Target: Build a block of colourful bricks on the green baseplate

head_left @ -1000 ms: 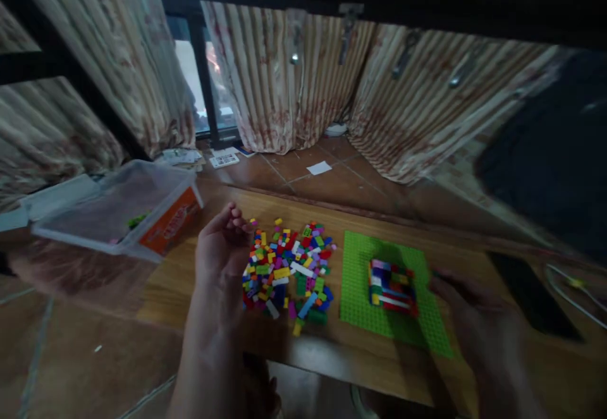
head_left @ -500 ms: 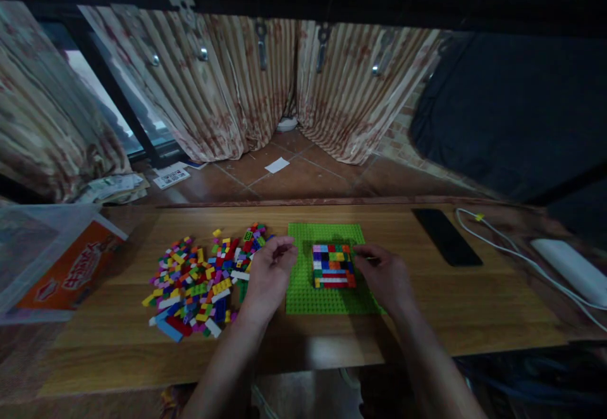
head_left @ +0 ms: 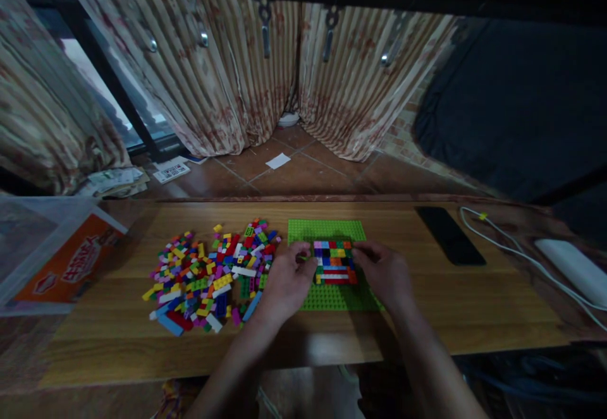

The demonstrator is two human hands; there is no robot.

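Observation:
A flat block of multicoloured toy bricks (head_left: 336, 262), laid in rows, sits on a green studded baseplate (head_left: 327, 299). At the block's left side is my left hand (head_left: 290, 275), its thumb and fingers curled together in a pinch. What lies between those fingertips is too small to make out. My right hand (head_left: 386, 272) is closed at the opposite side, fingertips against the block's upper right edge. To the left of the baseplate, a wide heap of loose bricks (head_left: 199, 285) in many colours and lengths spreads over the wooden table (head_left: 441, 305).
A clear plastic box (head_left: 42, 213) with an orange label stands at the table's left end. On the right lie a black phone (head_left: 450, 236), a white cable (head_left: 509, 242) and a white power strip (head_left: 571, 270). Striped curtains (head_left: 237, 90) hang beyond the table.
My left hand has moved right, from the baseplate's left edge to the brick block's left side. My right hand stays at the block's right edge. The view has shifted slightly.

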